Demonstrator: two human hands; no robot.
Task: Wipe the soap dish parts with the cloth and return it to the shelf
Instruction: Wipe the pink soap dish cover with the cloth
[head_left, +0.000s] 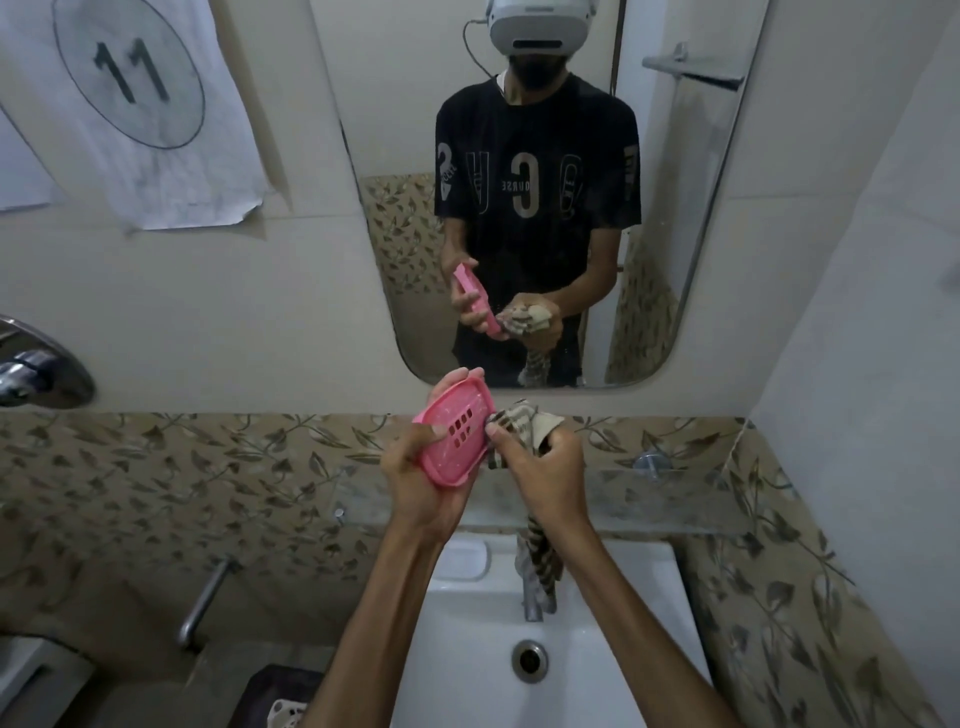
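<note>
My left hand (423, 483) holds a pink soap dish part (453, 432), an oblong tray with drain slots, tilted up in front of the mirror. My right hand (545, 467) is closed around a striped beige and brown cloth (519, 423), bunched against the tray's right edge. The cloth's tail (540, 558) hangs down over the tap. A glass shelf (649, 501) runs along the wall just beyond my hands. A white soap-dish-shaped piece (465, 558) lies on the basin's back ledge.
A white washbasin (613, 623) with a drain (530, 660) sits below my arms; a chrome tap (531, 597) stands at its back. A mirror (675, 234) hangs above. A chrome fitting (36, 369) and a pipe (205, 597) are on the left wall.
</note>
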